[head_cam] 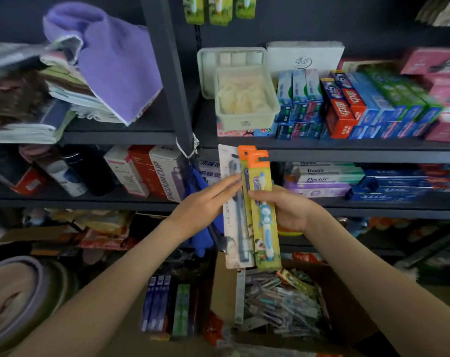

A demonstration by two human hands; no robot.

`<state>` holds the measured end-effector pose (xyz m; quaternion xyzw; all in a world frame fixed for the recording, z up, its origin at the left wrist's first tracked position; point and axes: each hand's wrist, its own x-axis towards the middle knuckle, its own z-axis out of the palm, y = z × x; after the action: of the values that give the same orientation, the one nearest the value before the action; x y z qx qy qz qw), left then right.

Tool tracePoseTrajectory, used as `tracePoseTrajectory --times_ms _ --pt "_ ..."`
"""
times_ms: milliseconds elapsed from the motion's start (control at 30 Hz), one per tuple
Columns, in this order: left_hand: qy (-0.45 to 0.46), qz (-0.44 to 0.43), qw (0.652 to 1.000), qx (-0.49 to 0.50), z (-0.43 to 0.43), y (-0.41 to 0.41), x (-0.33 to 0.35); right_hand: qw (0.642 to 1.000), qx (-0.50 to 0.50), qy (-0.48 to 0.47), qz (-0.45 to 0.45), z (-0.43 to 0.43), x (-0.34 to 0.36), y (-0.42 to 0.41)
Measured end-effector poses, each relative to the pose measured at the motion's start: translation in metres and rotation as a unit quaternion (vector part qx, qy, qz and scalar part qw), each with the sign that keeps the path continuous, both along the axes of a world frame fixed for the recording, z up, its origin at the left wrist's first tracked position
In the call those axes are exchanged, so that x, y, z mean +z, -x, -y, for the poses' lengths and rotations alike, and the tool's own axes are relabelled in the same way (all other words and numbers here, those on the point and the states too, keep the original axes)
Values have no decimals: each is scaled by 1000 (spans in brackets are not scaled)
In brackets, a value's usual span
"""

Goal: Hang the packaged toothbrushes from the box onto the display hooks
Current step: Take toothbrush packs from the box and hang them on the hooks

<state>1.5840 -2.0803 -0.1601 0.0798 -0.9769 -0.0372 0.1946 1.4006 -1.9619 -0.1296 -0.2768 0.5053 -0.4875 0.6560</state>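
My right hand [287, 207] grips a small upright stack of packaged toothbrushes in front of the shelves. The front pack [263, 212] is yellow-green with an orange hang tab and a blue children's brush. A second orange-tabbed pack sits just behind it. On the left of the stack is a white pack [234, 228] with a dark brush. My left hand [205, 207] has straight fingers touching that white pack. Below lies an open cardboard box [347, 305] with several more packaged toothbrushes. Green packs [220, 9] hang at the top of the display.
Dark metal shelves hold toothpaste boxes [360, 106], a pale plastic basket [247, 99], folded towels with a purple cloth [115, 60] and vacuum cup boxes [164, 173]. A shelf upright [172, 86] stands left of the packs. Round basins [20, 292] sit at lower left.
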Motion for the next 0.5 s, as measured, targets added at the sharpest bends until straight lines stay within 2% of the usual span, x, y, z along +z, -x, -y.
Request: tracePoseTrajectory --times_ms 133,200,233,267,300,367,400,433,500 --pt "-107 -47 993 19 6 9 -2 999 -48 13 -15 4 -2 -8" --pt "-210 -73 973 62 2 19 5 997 -76 26 -22 4 -1 -5" --pt "-292 -82 948 101 1 24 7 995 -86 32 -28 3 1 -4" --pt "-392 -84 906 134 -2 28 13 994 -96 39 -35 3 4 -3" --pt "-512 -89 842 147 -2 29 16 993 -104 46 -44 3 7 -2" --pt "-719 -75 681 117 -5 30 26 989 -115 66 -68 4 13 -2" --pt "-755 -46 645 106 -8 33 31 986 -125 76 -83 6 16 -3" --pt "-761 -15 642 89 -13 34 34 981 -137 89 -104 7 19 -4" --pt "-739 -13 671 57 -23 39 35 968 -149 127 -155 9 24 -5"
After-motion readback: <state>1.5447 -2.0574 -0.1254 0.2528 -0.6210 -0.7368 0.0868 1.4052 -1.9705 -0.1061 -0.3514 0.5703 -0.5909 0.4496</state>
